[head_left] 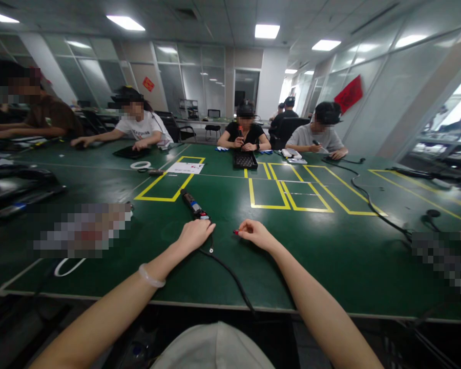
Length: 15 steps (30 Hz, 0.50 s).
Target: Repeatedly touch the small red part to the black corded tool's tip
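My left hand [195,234] rests on the green table [292,256], fingers curled over the near end of a dark corded tool [192,204] that lies pointing away from me. Its black cable [230,274] runs back under the hand and off the front edge. My right hand [254,233] lies a little to the right, fingers pinched on a small red object [235,232] that sticks out toward the left hand. A pale bracelet [151,277] circles my left wrist.
Yellow tape rectangles [288,195] mark the tabletop. A black tray [245,160] and a white sheet [186,167] lie farther back, a second cable [369,200] runs on the right. Several people sit working around the far and left sides.
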Each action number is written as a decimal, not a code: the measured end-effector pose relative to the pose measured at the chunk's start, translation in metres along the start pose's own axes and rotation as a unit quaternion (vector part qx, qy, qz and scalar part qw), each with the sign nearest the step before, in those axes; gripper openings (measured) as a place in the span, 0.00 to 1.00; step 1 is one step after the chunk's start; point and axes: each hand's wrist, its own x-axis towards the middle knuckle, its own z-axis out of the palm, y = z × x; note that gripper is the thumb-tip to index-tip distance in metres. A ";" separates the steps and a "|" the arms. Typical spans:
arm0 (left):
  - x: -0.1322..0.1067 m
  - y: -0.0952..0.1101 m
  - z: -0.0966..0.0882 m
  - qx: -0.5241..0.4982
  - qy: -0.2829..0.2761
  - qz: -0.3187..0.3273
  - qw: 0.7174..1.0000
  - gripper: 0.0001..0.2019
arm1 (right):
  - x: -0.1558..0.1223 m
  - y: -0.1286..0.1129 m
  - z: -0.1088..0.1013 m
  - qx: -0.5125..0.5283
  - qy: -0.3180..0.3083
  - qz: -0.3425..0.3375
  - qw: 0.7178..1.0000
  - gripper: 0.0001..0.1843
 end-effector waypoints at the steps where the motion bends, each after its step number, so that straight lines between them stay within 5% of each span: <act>1: -0.006 0.007 0.002 -0.006 0.007 0.015 1.000 0.24 | 0.000 -0.001 -0.001 -0.016 0.006 -0.003 1.000 0.10; 9: -0.054 0.027 0.000 -0.077 0.021 0.187 0.979 0.21 | -0.003 -0.006 0.000 -0.063 0.002 -0.031 0.997 0.06; 15: -0.067 0.028 -0.001 -0.122 0.014 0.261 0.957 0.19 | -0.004 -0.006 0.000 -0.062 -0.025 -0.036 0.997 0.07</act>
